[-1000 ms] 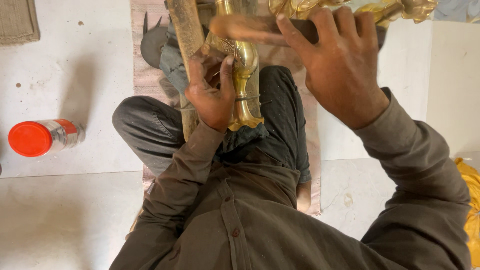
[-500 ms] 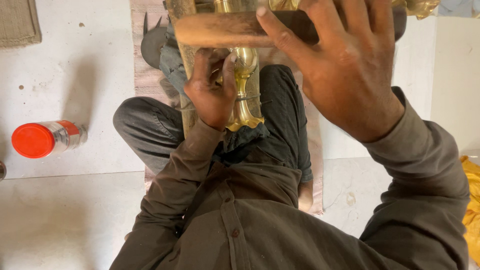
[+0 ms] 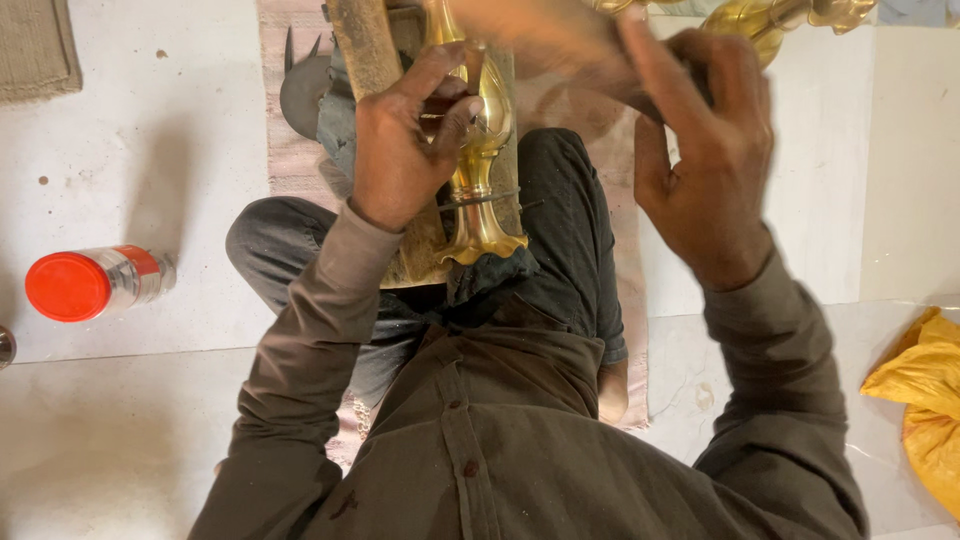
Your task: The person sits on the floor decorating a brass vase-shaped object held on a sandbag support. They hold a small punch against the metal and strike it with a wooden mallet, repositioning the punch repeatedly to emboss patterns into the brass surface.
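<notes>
The head view looks straight down on a person sitting cross-legged on a pale tiled floor (image 3: 150,120), in a dark brown shirt and dark trousers; a brass vase-shaped piece (image 3: 480,170) lies along the lap, its flared foot pointing toward the body and its narrow neck running up toward the top edge; it rests against a wooden block (image 3: 368,50) that lies beside it on the left, over a striped pinkish mat (image 3: 290,150).

The left hand (image 3: 400,150) is closed round the waist of the brass piece, thumb and fingers curled about it, pinning it to the wood; a thin dark tool seems to cross the brass just below the hand, though it is too small to tell what it is.

The right hand (image 3: 700,170) is raised above the lap and well clear of the brass piece; its fingers are wrapped round a wooden handle (image 3: 540,40) that runs blurred toward the upper left; the head of that tool is not clear.

To the left on the floor lies a clear jar with a red lid (image 3: 95,283), on its side and well apart from the legs; a yellow cloth (image 3: 925,400) sits at the right edge; more brass pieces (image 3: 770,18) show at the top right; a dark curved metal object (image 3: 300,90) lies by the left knee.
</notes>
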